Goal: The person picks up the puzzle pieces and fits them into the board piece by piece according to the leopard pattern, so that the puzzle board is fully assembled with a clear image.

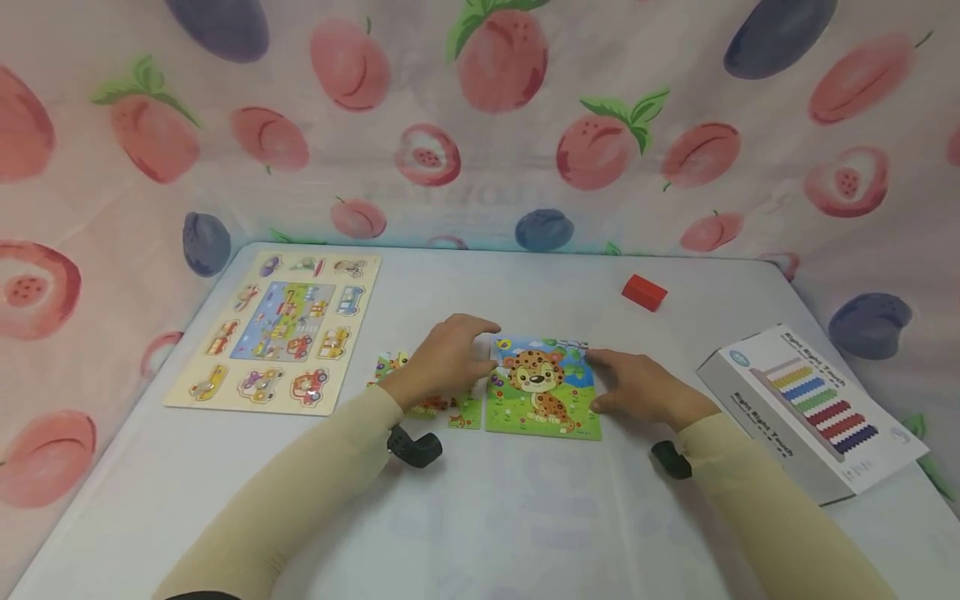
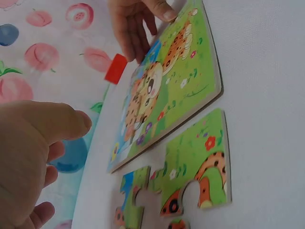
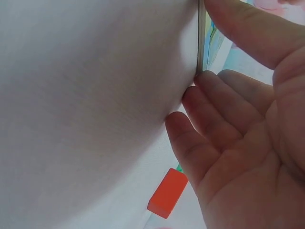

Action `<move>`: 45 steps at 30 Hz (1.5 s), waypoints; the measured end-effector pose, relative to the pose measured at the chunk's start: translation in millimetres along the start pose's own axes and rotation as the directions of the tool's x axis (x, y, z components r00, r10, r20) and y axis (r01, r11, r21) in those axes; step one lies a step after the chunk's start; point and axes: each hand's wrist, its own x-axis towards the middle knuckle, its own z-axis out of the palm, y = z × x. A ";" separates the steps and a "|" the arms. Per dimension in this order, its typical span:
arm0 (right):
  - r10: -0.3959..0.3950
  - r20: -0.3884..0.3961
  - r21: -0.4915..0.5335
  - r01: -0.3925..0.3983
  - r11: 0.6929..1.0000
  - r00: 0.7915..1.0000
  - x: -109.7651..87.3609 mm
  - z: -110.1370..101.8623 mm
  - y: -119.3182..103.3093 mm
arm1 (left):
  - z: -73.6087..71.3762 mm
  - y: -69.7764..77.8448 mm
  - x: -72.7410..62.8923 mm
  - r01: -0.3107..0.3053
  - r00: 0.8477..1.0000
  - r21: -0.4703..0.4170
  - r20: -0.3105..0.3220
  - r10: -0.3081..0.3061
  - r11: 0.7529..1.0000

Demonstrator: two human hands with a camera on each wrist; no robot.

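A square picture board [image 1: 543,392] with a spotted leopard cub on a green meadow lies flat on the table between the hands. My right hand [image 1: 637,387] is at its right edge, thumb and fingertips touching the side, fingers loosely extended. Just left of the board, my left hand [image 1: 446,358] hovers with thumb and fingers apart and nothing between them. Beneath and beside it lie loose jigsaw pieces [image 2: 195,157] in matching green and leopard print, partly hidden by that hand in the head view.
A wooden vehicle puzzle board [image 1: 228,396] lies at the back left. Behind the right hand sits a red block [image 1: 643,293]. A white box [image 1: 765,433] printed with coloured strips stands on the right. Fruit-patterned cloth [image 1: 480,142] hangs behind the table.
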 end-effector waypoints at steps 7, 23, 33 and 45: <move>0.007 0.003 0.006 -0.007 1.000 1.000 -0.5 1.2 0.0 | -12.3 -10.3 -16.7 0.032 0.998 -0.038 -0.045 -0.034 0.999; -0.002 0.003 -0.017 0.002 1.000 1.000 -0.7 1.8 0.3 | -32.3 -40.1 -37.5 0.094 0.992 -0.057 -0.078 -0.098 0.994; 0.003 0.001 -0.021 -0.003 1.000 1.000 -0.3 1.4 -1.0 | -48.0 -70.6 -52.4 0.125 0.990 0.012 -0.062 -0.124 0.992; -0.010 0.005 -0.026 0.010 1.000 1.000 -0.2 0.3 -0.2 | -50.2 -97.1 -68.6 0.149 0.989 0.132 -0.039 -0.145 0.980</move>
